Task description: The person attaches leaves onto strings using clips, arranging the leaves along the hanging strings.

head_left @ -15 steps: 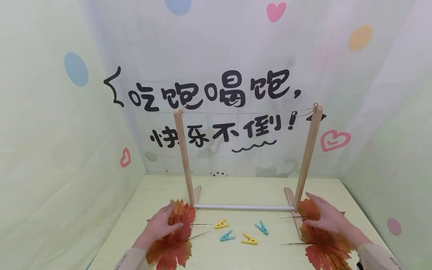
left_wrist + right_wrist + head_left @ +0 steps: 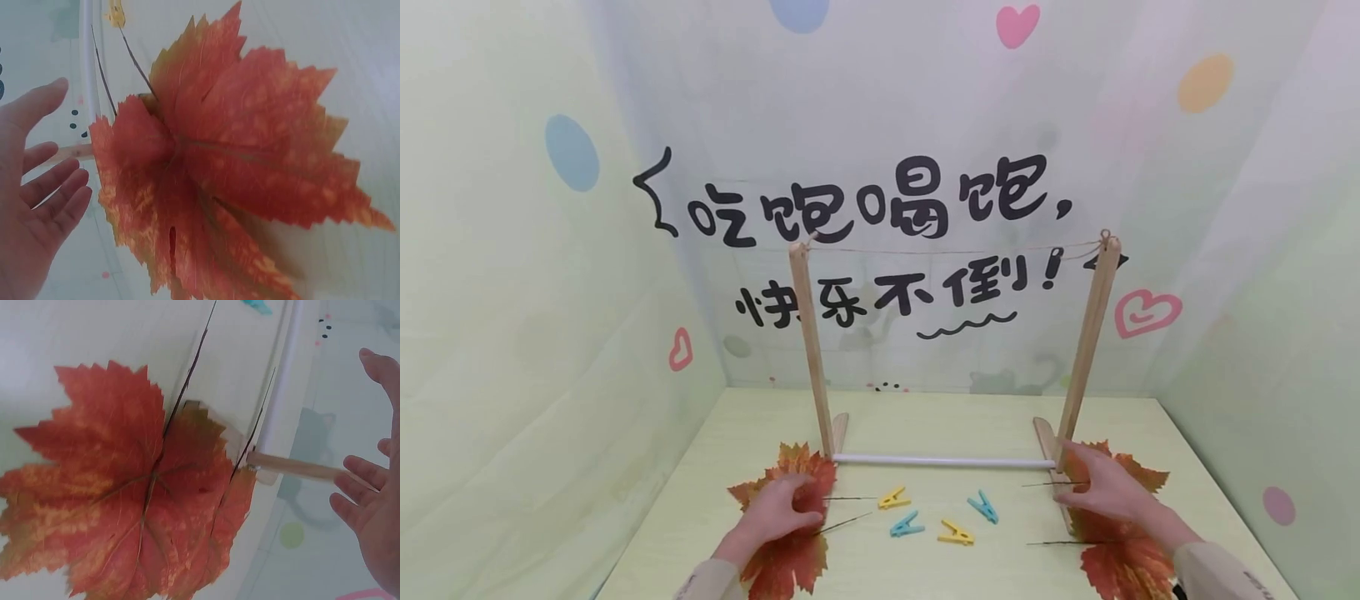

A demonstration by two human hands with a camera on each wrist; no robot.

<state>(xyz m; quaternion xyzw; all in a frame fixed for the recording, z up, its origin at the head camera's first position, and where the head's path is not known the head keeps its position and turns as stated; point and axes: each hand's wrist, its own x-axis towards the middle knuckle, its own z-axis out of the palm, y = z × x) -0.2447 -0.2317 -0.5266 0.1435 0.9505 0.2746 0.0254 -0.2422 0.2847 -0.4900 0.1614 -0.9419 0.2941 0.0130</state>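
Note:
My left hand (image 2: 778, 510) is held over two red-orange maple leaves (image 2: 786, 571) at the left of the wooden frame. In the left wrist view, loosely bent fingers stand apart from the leaf (image 2: 262, 131), with nothing in them. On the right side, my right hand (image 2: 1108, 493) hovers over another pair of maple leaves (image 2: 1126, 573), partly covering the farther one. Its fingers are spread and hold nothing in the right wrist view, beside the leaves (image 2: 112, 487). Thin dark stems (image 2: 1056, 543) point inward from both pairs.
Between the leaf pairs lie yellow clothespins (image 2: 957, 532) and blue clothespins (image 2: 982, 507). Behind them stand two wooden posts (image 2: 1087, 350), joined by a white rod (image 2: 943, 461) below and a thin string (image 2: 917, 252) above. A printed curtain (image 2: 925, 108) encloses the table.
Both hands have shifted inward and slightly nearer to me, the left one rightward and the right one leftward. The leaves and clothespins lie as before.

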